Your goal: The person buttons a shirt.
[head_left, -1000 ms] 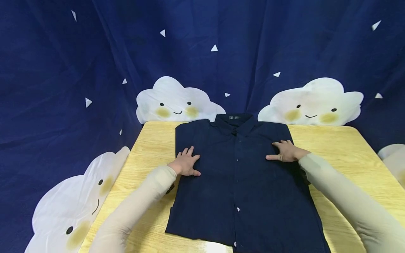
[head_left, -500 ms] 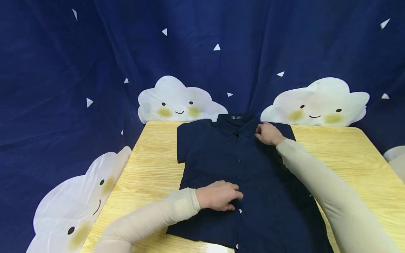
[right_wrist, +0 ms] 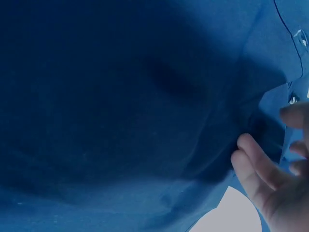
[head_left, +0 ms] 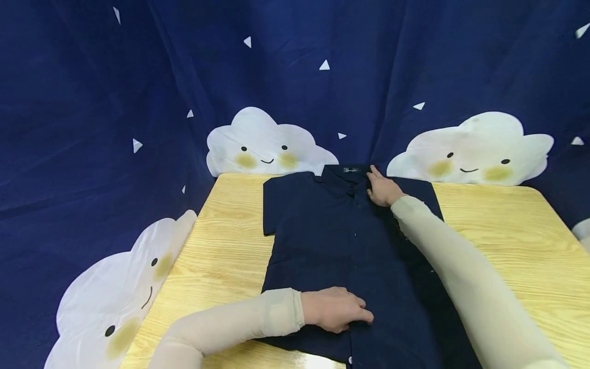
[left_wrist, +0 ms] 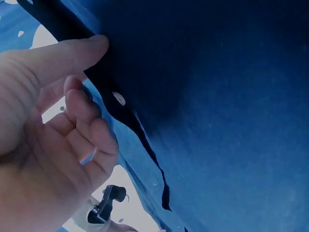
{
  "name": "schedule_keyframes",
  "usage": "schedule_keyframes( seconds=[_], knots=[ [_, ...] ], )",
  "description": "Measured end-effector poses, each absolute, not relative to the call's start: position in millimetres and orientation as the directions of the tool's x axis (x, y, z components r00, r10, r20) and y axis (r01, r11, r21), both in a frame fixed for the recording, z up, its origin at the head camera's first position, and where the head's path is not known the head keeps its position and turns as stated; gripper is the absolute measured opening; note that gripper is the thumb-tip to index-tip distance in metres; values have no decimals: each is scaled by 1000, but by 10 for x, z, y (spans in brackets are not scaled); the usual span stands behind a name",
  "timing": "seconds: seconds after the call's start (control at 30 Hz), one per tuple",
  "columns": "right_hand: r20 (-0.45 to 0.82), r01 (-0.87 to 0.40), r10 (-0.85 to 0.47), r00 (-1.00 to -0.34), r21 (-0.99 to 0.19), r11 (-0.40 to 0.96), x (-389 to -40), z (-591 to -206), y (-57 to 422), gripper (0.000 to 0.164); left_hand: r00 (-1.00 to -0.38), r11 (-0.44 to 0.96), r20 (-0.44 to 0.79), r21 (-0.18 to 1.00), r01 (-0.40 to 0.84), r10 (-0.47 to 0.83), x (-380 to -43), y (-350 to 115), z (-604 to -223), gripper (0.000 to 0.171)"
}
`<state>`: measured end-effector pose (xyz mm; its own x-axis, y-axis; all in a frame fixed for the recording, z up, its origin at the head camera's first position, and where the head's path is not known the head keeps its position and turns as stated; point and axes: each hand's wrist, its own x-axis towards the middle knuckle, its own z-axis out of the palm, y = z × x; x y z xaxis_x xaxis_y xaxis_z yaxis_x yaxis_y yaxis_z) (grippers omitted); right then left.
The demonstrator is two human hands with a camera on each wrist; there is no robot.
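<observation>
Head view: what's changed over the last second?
Left hand moved inward and closer, from the side of the shirt to its front opening; whether it pinches anything is unclear. Right hand moved inward and farther out, to the collar. Shirt stays spread on the table, collar at the far end.

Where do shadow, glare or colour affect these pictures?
Head view: white glare on the table at the bottom edge, the shirt reading near-black; left wrist view: the shirt looks bluer, shadowed toward the top; right wrist view: broad, soft-edged shadow across much of the shirt.
</observation>
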<state>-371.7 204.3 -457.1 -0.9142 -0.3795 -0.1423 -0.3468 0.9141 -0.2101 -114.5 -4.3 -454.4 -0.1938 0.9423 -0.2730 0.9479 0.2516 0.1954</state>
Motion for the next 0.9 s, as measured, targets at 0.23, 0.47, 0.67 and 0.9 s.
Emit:
schedule_keyframes(
  seconds=[0.23,0.47,0.67,0.9],
  knots=[
    [-106,-385,-408,-907,-185,904,-3721,-4621,2016,47,-156,217,-304,180,959,940,-1103,-99,-4562,45],
    [6,-372,-379,-925,-208,905,-3696,-4657,1996,31,-63,109,-251,175,978,966,-1054,-28,-4532,31],
    [58,-378,-375,-925,-217,900,-3723,-4725,1966,18,11,34,-238,185,982,971,-983,20,-4507,12],
    [72,-397,-391,-918,-176,901,-3773,-4619,1993,14,78,-25,-246,211,977,966,-893,102,-4497,10]
  ],
)
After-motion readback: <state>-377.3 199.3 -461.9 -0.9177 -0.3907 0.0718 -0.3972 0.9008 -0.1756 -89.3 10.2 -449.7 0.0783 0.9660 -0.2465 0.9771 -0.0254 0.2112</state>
